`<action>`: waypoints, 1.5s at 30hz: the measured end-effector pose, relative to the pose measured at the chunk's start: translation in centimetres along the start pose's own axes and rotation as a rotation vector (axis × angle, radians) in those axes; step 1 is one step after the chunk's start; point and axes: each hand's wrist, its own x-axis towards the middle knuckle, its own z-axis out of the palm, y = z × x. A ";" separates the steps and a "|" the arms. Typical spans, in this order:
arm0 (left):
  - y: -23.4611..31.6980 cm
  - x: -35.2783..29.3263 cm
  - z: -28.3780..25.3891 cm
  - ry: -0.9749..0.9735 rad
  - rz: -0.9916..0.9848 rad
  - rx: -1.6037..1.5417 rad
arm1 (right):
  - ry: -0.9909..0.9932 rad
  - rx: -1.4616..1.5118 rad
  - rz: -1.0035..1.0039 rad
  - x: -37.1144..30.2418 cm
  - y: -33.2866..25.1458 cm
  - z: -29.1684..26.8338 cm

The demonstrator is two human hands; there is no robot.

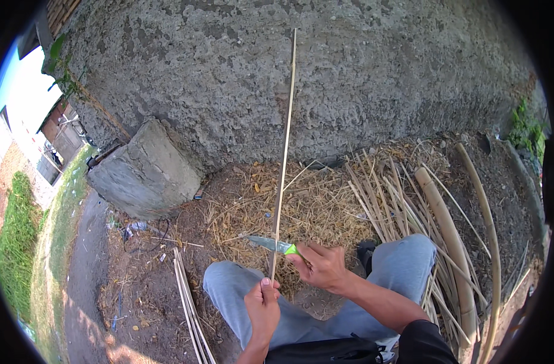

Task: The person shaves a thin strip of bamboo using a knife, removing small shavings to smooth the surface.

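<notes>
Presently, one long bamboo strip [285,151] is extending from the near middle toward the far wall [228,91]. The left hand [263,306] is gripping its near end; the right hand [319,264] is clasping one green-handled knife [261,242], whose blade is crossing the strip just beyond the left hand. By judgement, the strip is presenting as light, springy and prone to splintering; its near end, clear of the blade, is offering the safest hold. Count: two hands, one knife, one held strip. Two thicker bamboo poles [447,236] are lying right; one concrete block [143,164] is standing far left. Loose strips [380,203] at right are overlapping too much for counting.
</notes>
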 end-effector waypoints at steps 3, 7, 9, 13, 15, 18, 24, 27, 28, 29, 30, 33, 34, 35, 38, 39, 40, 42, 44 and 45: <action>0.0 -0.3 0.0 -0.040 -0.048 -0.107 | 0.021 -0.018 -0.024 -0.3 0.0 -0.2; 0.8 -0.3 0.0 -0.091 -0.113 -0.186 | 0.021 0.117 0.074 -0.4 -0.2 -0.5; 1.5 -0.3 0.1 -0.159 -0.166 -0.242 | 0.028 0.244 0.157 -0.6 -0.3 -0.5; 2.4 0.2 -0.2 -0.277 -0.224 -0.375 | -0.189 0.657 0.645 -0.5 0.2 -1.3; 2.6 0.4 -0.4 -0.365 -0.210 -0.454 | -0.223 0.713 0.711 -0.3 0.3 -1.5; 3.2 0.2 -0.7 -0.388 -0.229 -0.442 | -0.196 0.476 0.544 -0.5 -0.1 -2.0; 2.2 0.1 -1.0 -0.337 -0.142 -0.408 | -0.070 0.059 -0.086 -1.0 -1.1 -2.0; 2.3 0.2 -1.1 -0.332 -0.146 -0.380 | -0.008 -0.051 -0.072 -0.6 -0.5 -2.1; 2.2 0.1 -1.1 -0.333 -0.147 -0.381 | -0.007 -0.067 -0.106 -0.9 -0.9 -1.9; 2.1 0.3 -1.0 -0.317 -0.148 -0.380 | -0.002 -0.084 -0.144 -0.9 -1.0 -1.7; 2.1 0.4 -0.8 -0.302 -0.149 -0.379 | 0.001 -0.086 -0.147 -0.7 -0.7 -1.8; 2.2 -0.4 -1.1 -0.275 -0.170 -0.417 | 0.017 -0.082 -0.081 -0.3 -0.1 -2.0; 2.0 -0.2 -1.4 -0.275 -0.175 -0.412 | -0.004 -0.146 -0.094 0.0 -0.1 -2.0; 1.9 0.4 -1.3 -0.298 -0.185 -0.436 | -0.004 -0.150 -0.095 -0.1 -0.2 -2.0; 1.8 -0.2 -1.3 -0.314 -0.202 -0.440 | 0.028 -0.063 -0.216 -1.0 -1.2 -1.4; 1.8 -0.5 -1.6 -0.303 -0.212 -0.419 | 0.029 -0.062 -0.212 -0.5 -0.7 -1.3; 1.9 -0.1 -1.6 -0.304 -0.214 -0.415 | 0.019 -0.092 -0.145 0.6 0.2 -1.3; 2.6 0.6 -1.2 -0.297 -0.195 -0.444 | -0.026 -0.144 -0.055 1.3 0.4 -1.6; 2.1 -0.2 -1.7 -0.297 -0.203 -0.441 | -0.016 -0.098 -0.133 -0.4 -1.2 -1.6; 2.1 -0.3 -1.9 -0.299 -0.210 -0.436 | -0.002 -0.053 -0.210 -0.8 -1.6 -1.5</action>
